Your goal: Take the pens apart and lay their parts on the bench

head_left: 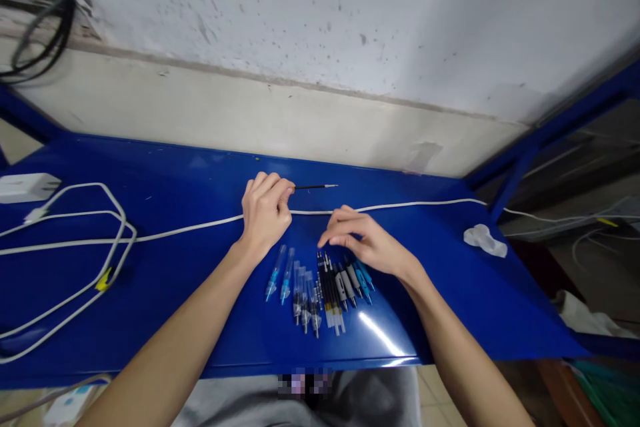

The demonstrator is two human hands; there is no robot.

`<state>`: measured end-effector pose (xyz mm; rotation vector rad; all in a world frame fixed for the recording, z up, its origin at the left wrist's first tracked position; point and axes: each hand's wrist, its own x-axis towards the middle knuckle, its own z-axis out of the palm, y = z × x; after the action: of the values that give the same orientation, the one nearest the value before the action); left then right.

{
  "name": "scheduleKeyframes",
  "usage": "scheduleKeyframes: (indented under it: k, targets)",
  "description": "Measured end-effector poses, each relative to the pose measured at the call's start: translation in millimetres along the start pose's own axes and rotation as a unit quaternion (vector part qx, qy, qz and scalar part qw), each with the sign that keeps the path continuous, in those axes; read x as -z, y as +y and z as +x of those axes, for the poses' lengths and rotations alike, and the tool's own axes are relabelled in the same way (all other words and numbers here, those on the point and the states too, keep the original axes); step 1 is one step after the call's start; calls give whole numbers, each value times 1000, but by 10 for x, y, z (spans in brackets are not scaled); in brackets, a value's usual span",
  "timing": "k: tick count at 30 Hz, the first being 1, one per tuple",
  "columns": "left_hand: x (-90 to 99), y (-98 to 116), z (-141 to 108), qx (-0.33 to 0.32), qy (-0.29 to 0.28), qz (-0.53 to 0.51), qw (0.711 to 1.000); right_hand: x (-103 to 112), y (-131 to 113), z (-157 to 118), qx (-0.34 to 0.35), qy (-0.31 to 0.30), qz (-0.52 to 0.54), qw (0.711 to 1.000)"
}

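Your left hand [267,213] has its fingers clamped on a black refill [316,187]; your right hand [363,241] curves empty just above the pens [320,290] on the blue desk [150,167].

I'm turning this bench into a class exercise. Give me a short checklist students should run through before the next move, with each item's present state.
Left hand pinches the black refill: ok.
Right hand holds nothing: ok.
Pens lie grouped on the blue bench: ok.
White cable clear of the hands: not ok, it runs beneath the left hand.
Every pen has its refill: cannot tell.
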<state>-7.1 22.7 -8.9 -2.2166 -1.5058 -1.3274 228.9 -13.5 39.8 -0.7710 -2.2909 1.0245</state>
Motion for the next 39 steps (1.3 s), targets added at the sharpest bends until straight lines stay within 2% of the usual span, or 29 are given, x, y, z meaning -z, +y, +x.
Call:
scheduleKeyframes:
  k: [2, 5, 11, 17, 25, 27, 29, 31, 34, 36, 39]
  targets:
    - [2, 6, -3, 3, -6, -3, 1000, -41, -39, -1, -11, -65, -16, 998]
    - [3, 10, -6, 2, -13, -1, 1000, -116, -67, 6, -21, -105, -28, 994]
    - [6, 13, 8, 6, -23, -6, 1000, -224, -51, 38, -23, -110, -4, 994]
    - [11, 18, -1, 16, -36, -8, 999, -247, -49, 51, -8, -124, -25, 992]
    - [6, 26, -7, 11, -41, -1, 999, -284, -15, 55, 13, -112, -22, 993]
    - [3, 24, -6, 3, -39, -1, 999, -236, -7, 67, 16, -88, -29, 996]
    - [2, 20, -6, -2, -36, -2, 999, -151, 8, 62, 11, -22, -60, 998]
    - [1, 17, -8, -1, -38, -5, 999, -60, 30, 0, -26, 92, -108, 990]
    - [-7, 20, -14, -2, -42, -16, 999, 5, 61, -245, -159, 276, -154, 935]
    - [-17, 26, -20, -4, -41, -32, 999, -27, 65, -470, -253, 307, -187, 898]
    - [-32, 42, -29, -5, -40, -59, 997, -137, 26, -749, -323, 266, -240, 876]
